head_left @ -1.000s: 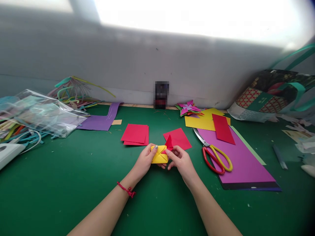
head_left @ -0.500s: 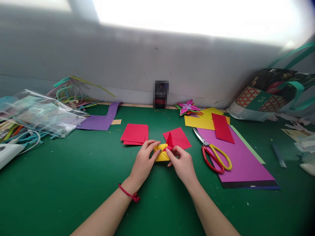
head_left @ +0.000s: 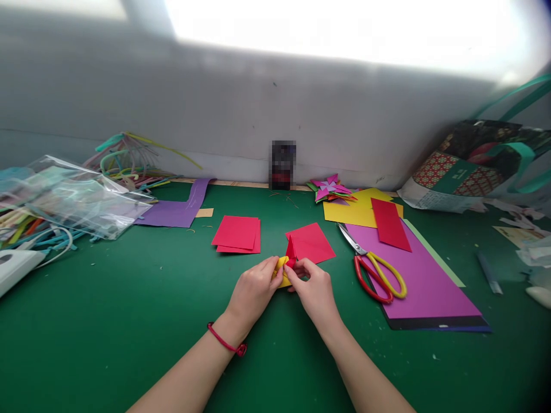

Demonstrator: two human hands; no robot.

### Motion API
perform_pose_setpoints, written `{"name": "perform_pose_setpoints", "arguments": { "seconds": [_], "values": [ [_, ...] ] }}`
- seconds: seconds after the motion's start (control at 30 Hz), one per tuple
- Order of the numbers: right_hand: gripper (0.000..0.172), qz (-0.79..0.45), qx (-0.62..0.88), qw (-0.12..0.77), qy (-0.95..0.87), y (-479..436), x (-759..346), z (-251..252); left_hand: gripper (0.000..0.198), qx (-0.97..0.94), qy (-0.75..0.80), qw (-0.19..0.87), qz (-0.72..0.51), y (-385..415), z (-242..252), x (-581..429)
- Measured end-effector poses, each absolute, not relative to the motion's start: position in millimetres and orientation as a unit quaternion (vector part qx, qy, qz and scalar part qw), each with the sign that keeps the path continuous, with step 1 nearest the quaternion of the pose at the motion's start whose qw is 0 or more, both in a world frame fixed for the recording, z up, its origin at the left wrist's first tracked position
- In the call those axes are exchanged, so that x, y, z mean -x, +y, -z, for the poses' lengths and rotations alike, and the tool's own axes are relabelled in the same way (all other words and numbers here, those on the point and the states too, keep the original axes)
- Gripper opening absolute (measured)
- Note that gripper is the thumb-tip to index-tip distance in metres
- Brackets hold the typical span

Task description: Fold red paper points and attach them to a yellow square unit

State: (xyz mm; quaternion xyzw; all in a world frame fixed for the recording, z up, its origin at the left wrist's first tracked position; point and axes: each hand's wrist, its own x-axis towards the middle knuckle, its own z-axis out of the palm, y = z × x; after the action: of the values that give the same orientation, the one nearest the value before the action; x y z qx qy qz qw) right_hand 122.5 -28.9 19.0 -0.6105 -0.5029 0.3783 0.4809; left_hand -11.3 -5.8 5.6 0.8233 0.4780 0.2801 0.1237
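My left hand (head_left: 257,285) is closed on the yellow folded paper (head_left: 284,281), its thumb pressed near the middle. From the other side, my right hand (head_left: 313,282) pinches the piece where a red folded paper (head_left: 291,250) joins it, one red point standing up. Fingers hide much of both folded papers. Just beyond my right hand lies a flat red paper square (head_left: 312,242). A small stack of red paper squares (head_left: 236,233) rests beyond my left hand. Scissors (head_left: 375,267) with one red and one yellow handle lie to the right, partly on purple paper (head_left: 424,281).
Yellow paper (head_left: 348,212), a red strip (head_left: 391,223) and folded paper stars (head_left: 329,188) lie at the back right. A patterned bag (head_left: 456,172) stands far right. Purple paper (head_left: 170,214), a clear plastic bag (head_left: 92,201) and a white power strip (head_left: 19,267) are on the left.
Both hands have drawn closer together around the folded papers. The left fingers have curled over more of the yellow piece, so less of it shows.
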Motion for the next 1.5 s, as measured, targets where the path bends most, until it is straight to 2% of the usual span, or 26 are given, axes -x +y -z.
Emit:
{"name": "perform_pose_setpoints", "arguments": {
  "seconds": [0.27,0.5,0.8,1.2,1.37,1.5],
  "values": [
    [0.021,-0.324,0.639,0.488,-0.499,-30,-115,-9,0.028,-0.843,0.472,0.103,-0.237,-7,-9,11],
    [0.021,-0.318,0.650,0.492,-0.483,-32,-108,-10,0.029,-0.838,0.472,0.116,-0.247,-7,-5,12],
    [0.020,-0.252,0.686,0.484,-0.481,-33,-98,-10,0.030,-0.825,0.478,0.140,-0.266,-8,-2,9],
    [0.028,-0.344,0.656,0.470,-0.480,-32,-107,-10,0.029,-0.813,0.489,0.099,-0.301,-7,-3,10],
    [0.027,-0.334,0.652,0.476,-0.487,-30,-110,-9,0.027,-0.819,0.488,0.060,-0.296,-7,-2,10],
    [0.026,-0.374,0.629,0.497,-0.466,-28,-110,-11,0.027,-0.825,0.480,0.045,-0.294,-8,-2,10]
  ]
}}
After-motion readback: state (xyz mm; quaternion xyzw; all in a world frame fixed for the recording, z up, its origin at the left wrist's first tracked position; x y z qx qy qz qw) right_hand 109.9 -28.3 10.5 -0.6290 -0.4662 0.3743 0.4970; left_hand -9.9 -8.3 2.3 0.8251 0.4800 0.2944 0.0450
